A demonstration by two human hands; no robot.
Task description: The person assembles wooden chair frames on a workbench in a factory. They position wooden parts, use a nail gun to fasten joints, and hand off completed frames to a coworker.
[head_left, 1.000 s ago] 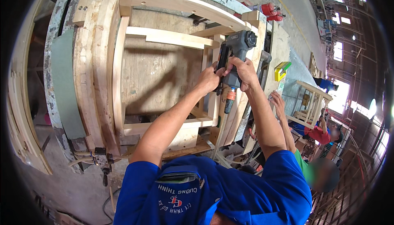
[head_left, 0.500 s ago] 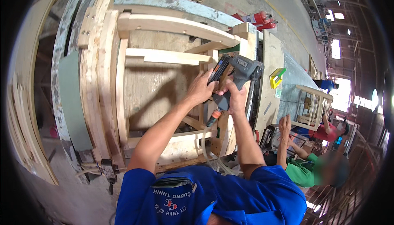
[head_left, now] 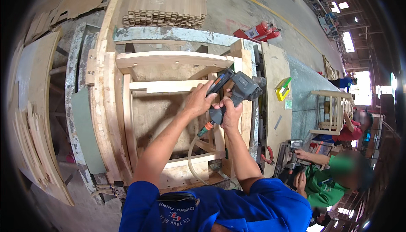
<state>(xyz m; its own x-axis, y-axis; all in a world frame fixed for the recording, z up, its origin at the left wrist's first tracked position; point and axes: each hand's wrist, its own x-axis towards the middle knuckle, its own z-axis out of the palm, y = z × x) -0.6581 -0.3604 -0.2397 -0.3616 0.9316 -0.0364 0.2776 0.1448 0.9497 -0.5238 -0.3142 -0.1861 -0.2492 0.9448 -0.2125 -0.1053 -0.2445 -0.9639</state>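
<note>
My right hand [head_left: 230, 112] is closed round the grip of a dark grey pneumatic nail gun [head_left: 244, 87]. My left hand [head_left: 196, 102] grips the gun's long magazine, its fingers closed against the side. A pale air hose [head_left: 190, 158] runs from an orange and green coupling below the grip down toward my body. The gun is tilted over the right end of a light wooden frame [head_left: 173, 59], which lies on the bench. Just left of the gun's magazine, a short wooden strip [head_left: 173, 87] sits along a rail of the frame. The gun's nose is partly hidden.
Long timbers [head_left: 111, 117] flank the frame on the left. A yellow and green box [head_left: 282, 90] and red-handled pliers [head_left: 268, 156] lie to the right. Red fire extinguishers [head_left: 261, 31] and stacked slats [head_left: 165, 19] stand beyond. A co-worker in green [head_left: 323, 185] works close at right.
The bench and frame sit lower in the picture as my view has shifted. Both hands stay on the nail gun. The co-worker's raised hand has lowered onto a tool.
</note>
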